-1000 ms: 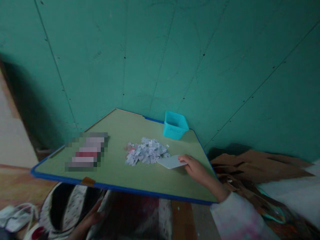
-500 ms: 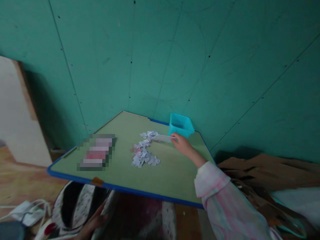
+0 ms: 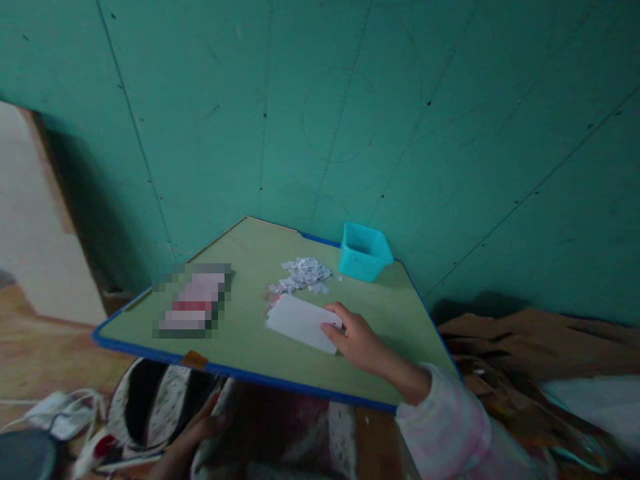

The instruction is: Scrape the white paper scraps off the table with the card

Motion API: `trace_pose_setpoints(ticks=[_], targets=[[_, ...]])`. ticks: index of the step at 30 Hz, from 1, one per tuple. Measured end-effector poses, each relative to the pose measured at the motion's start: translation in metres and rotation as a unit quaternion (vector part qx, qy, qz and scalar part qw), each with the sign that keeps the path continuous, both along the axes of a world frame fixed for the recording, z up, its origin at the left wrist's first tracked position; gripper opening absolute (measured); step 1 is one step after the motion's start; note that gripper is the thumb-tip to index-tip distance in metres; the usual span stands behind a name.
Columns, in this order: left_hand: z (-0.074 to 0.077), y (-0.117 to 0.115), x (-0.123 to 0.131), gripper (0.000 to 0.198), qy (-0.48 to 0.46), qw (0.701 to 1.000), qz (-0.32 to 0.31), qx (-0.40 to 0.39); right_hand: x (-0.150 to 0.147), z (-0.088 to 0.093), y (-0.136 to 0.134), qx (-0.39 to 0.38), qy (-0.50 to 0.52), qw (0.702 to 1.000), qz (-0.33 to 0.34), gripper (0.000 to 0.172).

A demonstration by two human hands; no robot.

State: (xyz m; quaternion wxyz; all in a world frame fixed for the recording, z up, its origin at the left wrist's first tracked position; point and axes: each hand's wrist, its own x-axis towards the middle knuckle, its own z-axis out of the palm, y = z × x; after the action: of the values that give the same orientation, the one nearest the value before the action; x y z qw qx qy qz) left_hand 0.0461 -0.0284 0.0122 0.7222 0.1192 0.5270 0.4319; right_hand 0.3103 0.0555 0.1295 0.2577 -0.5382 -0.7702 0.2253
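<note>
My right hand is closed on the right end of a white card, thumb on the near side. The card is tilted low over the table, its left end at the near part of the torn paper scraps and hiding some of them. Beyond them, a turquoise plastic bin stands at the table's back edge. Low on the left, my left hand is below the table's front edge, in shadow; I cannot make out its fingers clearly.
The light green table has a blue rim and stands against a green wall. A pixelated flat item lies at its left. Brown cardboard lies on the right; cables and a white adapter are on the floor at left.
My right hand has brought the card from the far scraps toward me, over the near scraps. The far scraps now lie in a denser heap. My left hand stays low.
</note>
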Motion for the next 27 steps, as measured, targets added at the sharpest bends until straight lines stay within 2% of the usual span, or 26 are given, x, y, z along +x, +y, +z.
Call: trace_pose_setpoints(ticks=[4, 11, 15, 18, 21, 24, 27], targets=[[0.0, -0.002, -0.002, 0.051, -0.02, 1.0, 0.016, -0.005, 0.004, -0.008, 0.004, -0.001, -0.003, 1.0, -0.015, 0.027], [-0.011, -0.001, -0.007, 0.083, -0.022, 0.999, 0.002, -0.026, 0.056, -0.01, 0.03, 0.023, 0.011, 0.995, -0.096, 0.024], [-0.019, 0.007, -0.005, 0.091, -0.046, 0.999, -0.01, -0.014, 0.071, -0.003, 0.039, 0.051, 0.016, 0.99, -0.128, 0.024], [-0.027, 0.018, -0.006, 0.091, 0.011, 1.0, 0.006, 0.005, 0.063, 0.004, 0.039, 0.066, 0.015, 0.99, -0.122, 0.025], [-0.034, 0.026, -0.009, 0.095, 0.043, 0.998, 0.014, 0.034, 0.042, 0.007, 0.038, 0.069, 0.005, 0.993, -0.094, 0.026], [-0.039, 0.027, -0.012, 0.096, 0.053, 0.997, 0.015, 0.048, 0.02, 0.005, 0.038, 0.07, -0.017, 0.995, -0.063, 0.028], [-0.045, 0.025, -0.015, 0.097, 0.069, 0.995, 0.021, 0.062, 0.011, 0.002, 0.039, 0.071, -0.045, 0.995, -0.059, 0.03]])
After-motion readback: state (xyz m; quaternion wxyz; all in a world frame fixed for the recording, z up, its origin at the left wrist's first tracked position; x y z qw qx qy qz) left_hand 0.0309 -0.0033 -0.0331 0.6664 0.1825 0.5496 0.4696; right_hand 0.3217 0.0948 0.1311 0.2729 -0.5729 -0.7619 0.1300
